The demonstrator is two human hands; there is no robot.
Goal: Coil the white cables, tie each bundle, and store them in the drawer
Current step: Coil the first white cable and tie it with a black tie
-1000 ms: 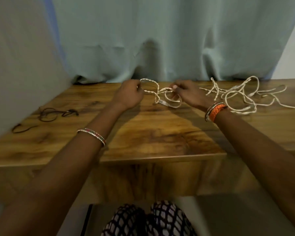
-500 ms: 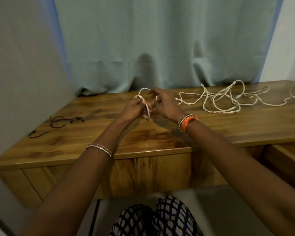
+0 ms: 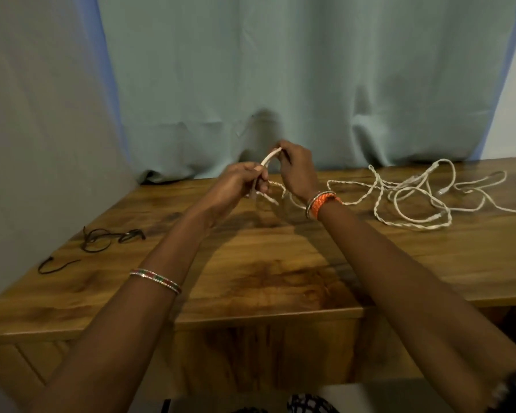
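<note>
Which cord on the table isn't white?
The dark cord at the table's left; the white cables lie tangled at the right.

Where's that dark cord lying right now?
The dark cord lies on the table's far left, near the wall, apart from both hands.

Hands (image 3: 268, 177) higher, cable (image 3: 270, 156) lifted

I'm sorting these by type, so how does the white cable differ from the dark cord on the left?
The white cable is pale, long and twisted, with one end held in both hands; the dark cord is thin, shorter and untouched. Both lie loose, uncoiled, on the wooden desk.
</note>
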